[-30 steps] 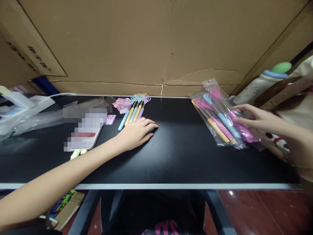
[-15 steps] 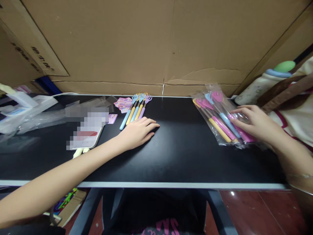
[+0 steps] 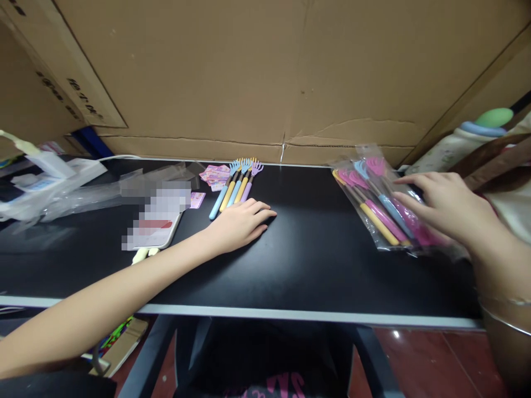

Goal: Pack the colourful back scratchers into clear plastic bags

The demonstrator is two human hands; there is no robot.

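My left hand (image 3: 244, 225) lies on the black table with its fingers stretched out, holding nothing. Just behind it is a row of several back scratchers (image 3: 234, 190) with claw-shaped heads and blue, yellow and purple handles; the hand covers or borders their lower ends. My right hand (image 3: 446, 207), fingers apart, is over the right side of clear plastic bags (image 3: 375, 229) that contain more back scratchers (image 3: 380, 202) in pink, blue and yellow. Whether its fingertips touch the plastic, I cannot tell. The palm hides part of the bags' lower right side.
A phone (image 3: 176, 224), small printed cards (image 3: 215, 176) and clear plastic wrapping (image 3: 95, 193) lie on the left of the table (image 3: 290, 276). A white bottle (image 3: 448, 146) stands at the back right. Cardboard (image 3: 249, 72) rises along the back edge.
The view has shifted slightly, so most things appear a little further right. My right hand looks slightly raised off the bags; my left hand stays in place on the table.
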